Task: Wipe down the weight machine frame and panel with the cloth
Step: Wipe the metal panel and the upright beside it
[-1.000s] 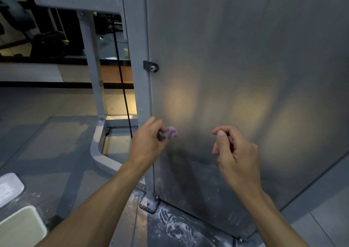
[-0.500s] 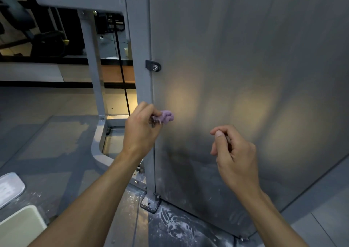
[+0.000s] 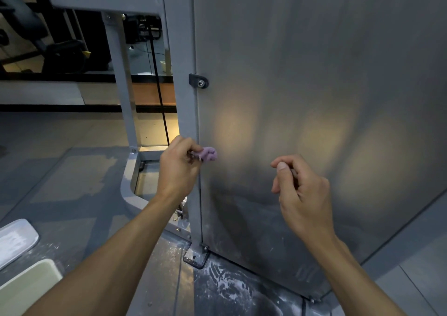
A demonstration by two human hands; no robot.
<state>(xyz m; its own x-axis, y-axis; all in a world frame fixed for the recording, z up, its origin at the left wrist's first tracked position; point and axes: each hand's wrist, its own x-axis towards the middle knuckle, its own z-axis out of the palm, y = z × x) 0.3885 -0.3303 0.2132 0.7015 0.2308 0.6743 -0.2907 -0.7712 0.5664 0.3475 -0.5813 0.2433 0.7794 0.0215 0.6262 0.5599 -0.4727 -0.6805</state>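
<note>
On a dusty grey gym floor point(image 3: 72, 170), L hand point(image 3: 177, 168) pinches a bunched purple cloth point(image 3: 208, 154) to the tall grey metal panel point(image 3: 314, 85) beside its frame post point(image 3: 183, 107); R hand point(image 3: 300, 194) curled, contents unclear.

The light around me is dim and cool grey. Soft warm yellow patches glow on the metal panel point(image 3: 314, 98), and my arms' shadow darkens its lower part. Straight edges bow toward the wide-angle corners.

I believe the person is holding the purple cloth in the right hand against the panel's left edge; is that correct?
Not quite: the head view shows the left hand pinching the purple cloth against the panel at its left edge. The right hand is curled with no cloth.
</note>
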